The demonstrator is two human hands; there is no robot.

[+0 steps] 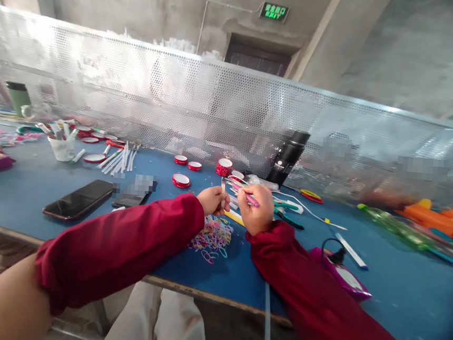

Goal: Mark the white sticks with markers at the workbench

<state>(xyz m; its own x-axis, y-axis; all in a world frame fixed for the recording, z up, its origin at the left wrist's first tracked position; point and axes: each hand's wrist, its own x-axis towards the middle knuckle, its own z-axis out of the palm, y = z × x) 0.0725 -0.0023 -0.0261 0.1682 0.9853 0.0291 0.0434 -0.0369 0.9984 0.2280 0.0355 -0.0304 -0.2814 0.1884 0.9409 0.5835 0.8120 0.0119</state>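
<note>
My left hand (213,199) is closed in a pinch on a thin white stick (223,186) that stands upright above the blue table (398,291). My right hand (258,209) is closed around a pink pen-like tool (250,198), its tip pointing left toward the stick. Both arms wear dark red sleeve covers. Just below the hands lies a pile of small coloured rubber bands (213,235). A yellow strip (235,218) lies between the hands and the pile.
Two phones (78,199) lie at left. Red round lids (180,180), white sticks (118,161) and a white cup (62,147) sit further back. A black flask (287,157) stands by the perforated metal screen (216,100). A purple device (340,272), a green bottle (399,227) and scissors (288,215) lie right.
</note>
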